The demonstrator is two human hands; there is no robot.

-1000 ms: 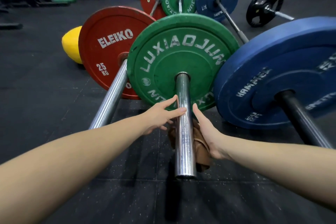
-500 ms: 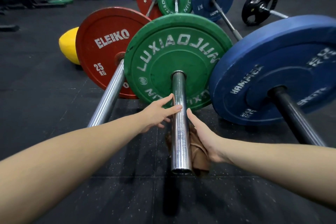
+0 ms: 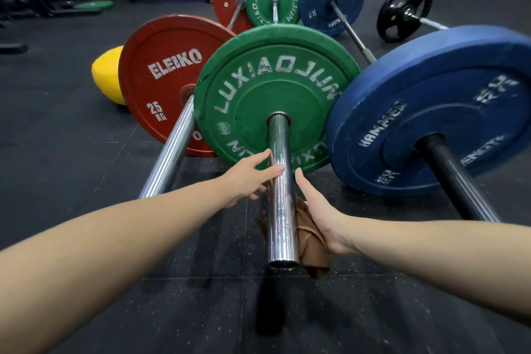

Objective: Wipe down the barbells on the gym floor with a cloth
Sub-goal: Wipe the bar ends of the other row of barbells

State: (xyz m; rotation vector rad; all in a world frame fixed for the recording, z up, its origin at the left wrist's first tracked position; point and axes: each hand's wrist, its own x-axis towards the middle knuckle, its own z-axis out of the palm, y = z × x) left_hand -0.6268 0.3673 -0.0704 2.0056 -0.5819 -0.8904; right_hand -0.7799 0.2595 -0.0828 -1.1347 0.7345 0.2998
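Head view: almost nothing has changed over the last second. Only the camera has drifted a little, and both hands sit where they were against the middle barbell's chrome sleeve, just near of the green plate.

The left hand lays a straight thumb and forefinger on the sleeve's left side. Its lower fingers curl down towards the brown cloth, and I cannot tell whether they pinch it.

The right hand is on the sleeve's right side with its thumb pointing up along it. Its fingers are hidden underneath, and it seems to be gripping the cloth, which bunches against the palm. The cloth is slung under the sleeve, a corner showing on the left and the bulk hanging on the right by the wrist.

Because the hands have not travelled along the sleeve, the stroke looks paused or barely started, near the plate end. The stretch towards the near tip probably still needs wiping. The barbells with the red plate on the left and the blue plate on the right lie untouched on the floor.
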